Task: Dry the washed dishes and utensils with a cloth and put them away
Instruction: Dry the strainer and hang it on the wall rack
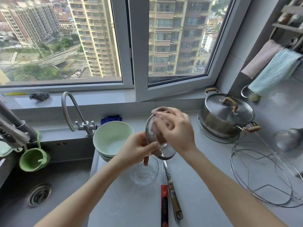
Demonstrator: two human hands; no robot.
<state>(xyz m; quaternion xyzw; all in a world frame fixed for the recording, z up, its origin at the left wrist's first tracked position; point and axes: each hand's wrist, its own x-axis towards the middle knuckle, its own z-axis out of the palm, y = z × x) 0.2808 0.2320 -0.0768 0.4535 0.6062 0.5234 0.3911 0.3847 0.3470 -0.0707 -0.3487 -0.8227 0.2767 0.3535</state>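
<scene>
The left hand (139, 149) grips the lower rim of a small mesh strainer (168, 152), thumb and fingers curled round it, holding it tilted above the countertop (131, 207). The right hand (177, 131) clutches a pinkish cloth (161, 109) and presses it into the strainer. A glass bowl (144, 175) sits just beneath. Stacked green bowls (113, 138) stand at the countertop's left edge, by the sink (49, 177). Two long-handled utensils (164, 205) lie toward the front edge; one may be the strainer's own handle. A lidded steel pot (227, 115) stands back right.
</scene>
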